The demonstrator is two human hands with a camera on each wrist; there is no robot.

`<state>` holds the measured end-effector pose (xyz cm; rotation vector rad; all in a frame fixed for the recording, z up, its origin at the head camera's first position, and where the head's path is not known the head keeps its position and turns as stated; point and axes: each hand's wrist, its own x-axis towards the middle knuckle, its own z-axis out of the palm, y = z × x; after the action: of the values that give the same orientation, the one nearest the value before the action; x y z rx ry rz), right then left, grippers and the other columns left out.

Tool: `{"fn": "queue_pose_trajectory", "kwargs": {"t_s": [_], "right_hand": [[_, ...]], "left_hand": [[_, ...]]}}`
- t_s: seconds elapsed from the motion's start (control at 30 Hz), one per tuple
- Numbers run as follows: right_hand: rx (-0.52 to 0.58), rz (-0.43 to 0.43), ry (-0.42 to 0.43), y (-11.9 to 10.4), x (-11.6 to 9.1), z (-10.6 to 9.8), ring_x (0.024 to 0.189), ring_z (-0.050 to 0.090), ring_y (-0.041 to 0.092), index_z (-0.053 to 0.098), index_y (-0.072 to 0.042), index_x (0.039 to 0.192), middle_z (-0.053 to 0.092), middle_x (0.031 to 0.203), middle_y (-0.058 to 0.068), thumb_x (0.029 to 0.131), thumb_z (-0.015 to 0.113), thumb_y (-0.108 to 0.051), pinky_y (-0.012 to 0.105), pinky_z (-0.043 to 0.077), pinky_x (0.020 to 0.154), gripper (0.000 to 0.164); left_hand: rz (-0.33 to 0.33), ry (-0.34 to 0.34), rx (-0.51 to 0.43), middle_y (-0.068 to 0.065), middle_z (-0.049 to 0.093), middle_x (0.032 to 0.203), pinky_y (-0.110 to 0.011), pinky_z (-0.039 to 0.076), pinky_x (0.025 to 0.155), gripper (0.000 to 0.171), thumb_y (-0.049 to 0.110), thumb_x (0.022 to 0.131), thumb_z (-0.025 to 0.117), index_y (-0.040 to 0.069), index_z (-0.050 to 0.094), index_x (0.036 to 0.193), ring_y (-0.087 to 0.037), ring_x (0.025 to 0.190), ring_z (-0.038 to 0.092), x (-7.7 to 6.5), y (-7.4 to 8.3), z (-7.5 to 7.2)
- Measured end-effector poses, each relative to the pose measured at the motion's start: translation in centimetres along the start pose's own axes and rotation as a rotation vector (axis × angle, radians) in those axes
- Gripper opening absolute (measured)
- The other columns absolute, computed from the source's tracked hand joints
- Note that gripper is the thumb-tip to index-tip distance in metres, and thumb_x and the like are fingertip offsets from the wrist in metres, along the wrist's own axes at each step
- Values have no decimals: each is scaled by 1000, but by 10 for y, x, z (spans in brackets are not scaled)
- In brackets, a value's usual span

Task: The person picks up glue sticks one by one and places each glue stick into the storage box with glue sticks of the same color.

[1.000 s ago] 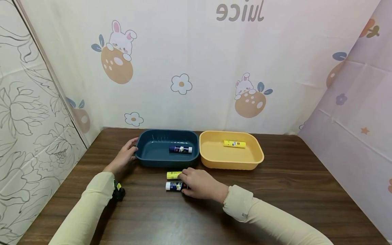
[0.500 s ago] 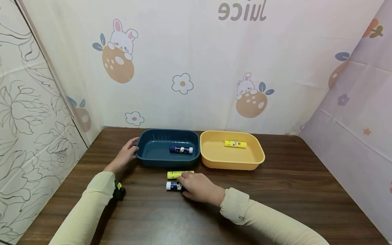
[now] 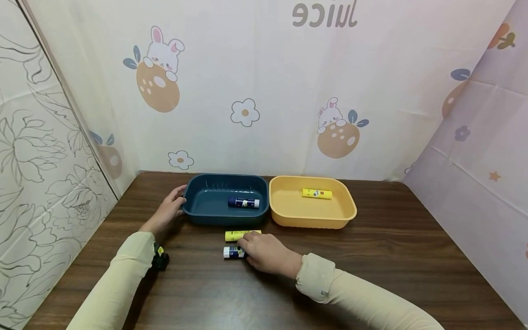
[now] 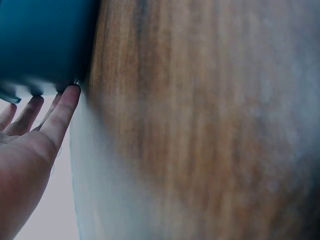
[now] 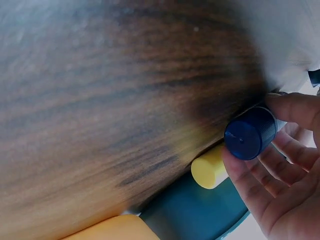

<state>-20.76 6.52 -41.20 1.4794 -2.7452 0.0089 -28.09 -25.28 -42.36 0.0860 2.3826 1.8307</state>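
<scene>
Tabletop (image 3: 404, 238): left hand (image 3: 167, 208) outstretched, right hand (image 3: 269, 255) curled round crosswise gluestick (image 3: 237, 252), white end leftward

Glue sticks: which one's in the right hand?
The navy glue stick pinched by the right hand, outside the teal tray; the other navy one lies inside it; the others are yellow.

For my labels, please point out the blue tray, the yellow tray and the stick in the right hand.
Blue tray (image 3: 209, 201), head view: bare floor.
Yellow tray (image 3: 309, 207), head view: bare floor.
Stick (image 5: 243, 140), right wrist view: dark blue end.
</scene>
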Motion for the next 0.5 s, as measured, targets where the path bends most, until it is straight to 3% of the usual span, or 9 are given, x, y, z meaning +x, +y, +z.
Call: {"fn": "queue_pose_trajectory", "kwargs": {"t_s": [0.5], "right_hand": [[-7, -16, 38, -1, -3, -13, 89, 57, 12, 62, -11, 118, 65, 108, 3, 85, 71, -18, 24, 51, 77, 35]], "left_hand": [[-17, -8, -18, -27, 13, 153, -55, 30, 103, 56, 14, 100, 30, 4, 10, 152, -44, 131, 27, 4, -3, -3]]}}
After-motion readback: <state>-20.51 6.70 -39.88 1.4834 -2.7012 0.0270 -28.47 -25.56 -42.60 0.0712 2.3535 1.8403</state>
